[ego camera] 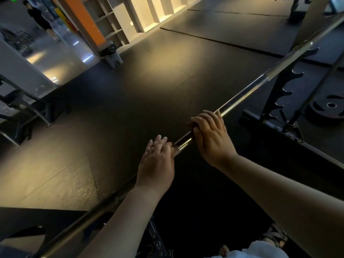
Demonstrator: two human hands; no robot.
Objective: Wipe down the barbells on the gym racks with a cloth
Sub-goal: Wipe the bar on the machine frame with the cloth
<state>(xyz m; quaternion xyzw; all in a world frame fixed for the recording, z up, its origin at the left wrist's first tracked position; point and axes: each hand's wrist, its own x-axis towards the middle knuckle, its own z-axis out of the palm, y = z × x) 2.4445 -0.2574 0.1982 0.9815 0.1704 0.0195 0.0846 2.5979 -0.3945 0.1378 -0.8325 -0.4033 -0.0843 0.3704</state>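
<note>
Barbell point(251, 88) runs from near left up to far right. Farther along it, the right hand point(212, 138) curls round a dark cloth point(194, 125); the left hand point(156, 164) lies flat just beside.

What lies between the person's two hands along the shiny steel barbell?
In the head view, only a short stretch of the shiny steel barbell separates the left hand from the right hand; something dark, perhaps a cloth, shows at the right hand's edge.

Dark rubber floor point(130, 94) w/ white shelves point(143, 15), orange pillar point(89, 19) in bkgd.
</note>
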